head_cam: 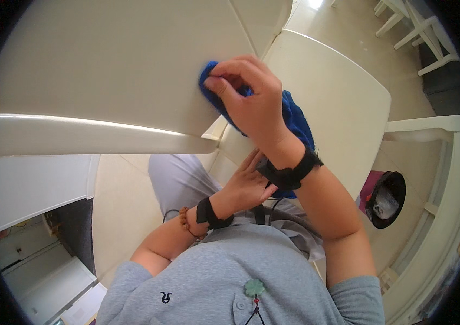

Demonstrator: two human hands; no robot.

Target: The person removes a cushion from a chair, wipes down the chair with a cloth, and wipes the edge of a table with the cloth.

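My right hand point(250, 97) pinches a folded blue cloth point(209, 83) between thumb and fingers. It presses the cloth to the right part of a large glossy cream panel point(124, 69), which looks like a chair's backrest. More of the cloth hangs behind my right wrist and reaches down near my lap. Below, my left hand point(246, 187) lies palm down with its thumb spread, by the near side of the cream chair seat point(339, 93). Some of its fingers are hidden behind my right wrist, and the loose cloth shows just past its thumb.
Right of the seat, a dark-rimmed bin point(386, 199) with a plastic liner stands on the tiled floor point(343, 24). Cream furniture framing point(453, 162) runs along the right side. White chair legs point(408, 36) show at upper right. A white cabinet point(35, 187) stands at left.
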